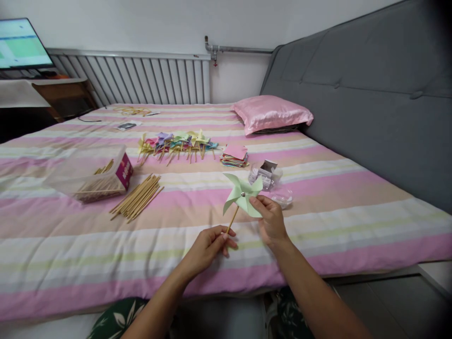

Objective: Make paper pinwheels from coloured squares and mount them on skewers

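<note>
one green pinwheel held over a striped bed

one bed (353, 207) fills the view, its cover striped pink, cream and pale green, with one grey padded headboard (370, 94) along its right side. one white radiator (141, 77) runs along the far wall, and one lit screen (21, 44) stands at the far left; what it displays is too blurred to read. one shiny pink pillow (270, 113) lies at the head of the bed.

one clear plastic box (92, 174) sits on the left of the cover with sticks inside; its magenta label carries writing too small to read. just beside it lies one loose bundle of wooden sticks (136, 197), too many to count. farther back is one row of finished pinwheels (176, 143) in mixed colours, overlapping so the count cannot be told. one stack of coloured paper squares (234, 156) sits to their right, near one crumpled clear packet (264, 174) and one small clear dish (282, 197).

the single pale green pinwheel (243, 195) is raised above the bed's near edge. the left hand (208, 247) pinches the stick's lower end between thumb and fingers. the right hand (271, 221) pinches a lower paper blade with its fingertips.
</note>
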Available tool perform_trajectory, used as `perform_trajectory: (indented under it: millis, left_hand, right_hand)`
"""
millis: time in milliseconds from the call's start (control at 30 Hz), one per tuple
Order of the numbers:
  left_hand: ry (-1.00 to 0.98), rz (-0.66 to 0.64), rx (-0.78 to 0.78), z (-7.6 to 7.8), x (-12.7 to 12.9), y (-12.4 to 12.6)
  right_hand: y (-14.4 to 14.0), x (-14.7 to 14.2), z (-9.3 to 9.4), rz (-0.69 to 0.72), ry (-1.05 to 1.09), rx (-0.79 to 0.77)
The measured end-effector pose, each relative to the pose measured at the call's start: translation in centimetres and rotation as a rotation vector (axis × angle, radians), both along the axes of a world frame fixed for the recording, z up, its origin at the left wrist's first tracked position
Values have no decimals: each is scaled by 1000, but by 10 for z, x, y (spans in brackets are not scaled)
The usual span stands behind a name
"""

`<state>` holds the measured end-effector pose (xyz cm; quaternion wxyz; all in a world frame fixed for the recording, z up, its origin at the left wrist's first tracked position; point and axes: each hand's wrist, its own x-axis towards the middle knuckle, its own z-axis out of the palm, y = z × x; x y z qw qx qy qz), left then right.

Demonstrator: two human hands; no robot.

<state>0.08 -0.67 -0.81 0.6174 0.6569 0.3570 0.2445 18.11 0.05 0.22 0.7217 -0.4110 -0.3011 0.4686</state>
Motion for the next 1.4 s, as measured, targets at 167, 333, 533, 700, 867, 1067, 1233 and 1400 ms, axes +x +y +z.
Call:
perform_trajectory:
  millis: [167, 333, 533, 700, 867, 1067, 1233, 1400]
  left_hand:
    - [7, 14, -10, -1, 0, 0]
    - [27, 10, 1, -2, 0, 0]
    - [47, 5, 24, -1, 1, -2]
    - [49, -2, 29, 0, 1, -2]
    - [45, -5, 32, 0, 1, -3]
    - [54, -12, 40, 0, 1, -3]
    - [54, -12, 51, -3, 1, -2]
    - [65, -17, 64, -4, 1, -2]
  right_hand:
    - [0, 6, 3, 60, -20, -31]
    - [-1, 12, 6, 135, -10, -41]
    - [0, 7, 5, 96, 20, -66]
    - [0, 5, 5, 84, 29, -76]
    - [-1, 3, 7, 80, 63, -78]
    - [-1, 0, 6, 69, 94, -48]
    - [0, -4, 2, 25, 92, -35]
    - [0, -6, 0, -22, 65, -38]
